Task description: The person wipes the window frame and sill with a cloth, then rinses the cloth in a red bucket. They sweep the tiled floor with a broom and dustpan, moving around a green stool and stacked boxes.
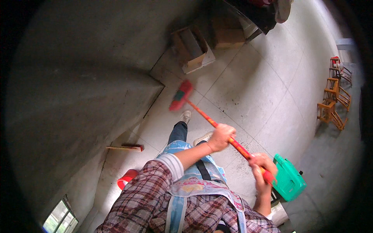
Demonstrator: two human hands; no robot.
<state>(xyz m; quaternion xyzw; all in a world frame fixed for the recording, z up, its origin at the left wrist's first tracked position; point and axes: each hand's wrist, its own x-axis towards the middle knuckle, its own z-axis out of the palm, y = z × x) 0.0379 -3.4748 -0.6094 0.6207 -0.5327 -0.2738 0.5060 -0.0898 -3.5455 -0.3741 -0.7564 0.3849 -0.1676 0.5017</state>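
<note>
Both of my hands grip the red and orange handle (202,112) of a broom. My left hand (221,137) is wrapped around the middle of the handle. Close to the handle's top end, my right hand (263,169) holds on, beside a green plastic object (290,179) with a slot in it. The red broom head (181,95), blurred and with a dark green patch, is down near the tiled floor (259,96), just ahead of my forward shoe (185,116). Small dark bits of debris (235,102) lie scattered on the tiles.
A wall corner (163,85) juts out at the left. Beyond it stand an open cardboard box (198,62) and another box (230,38), near a dark table (256,14). Small wooden chairs (326,110) line the right. A second brush (125,148) and a red bucket (127,177) are at left.
</note>
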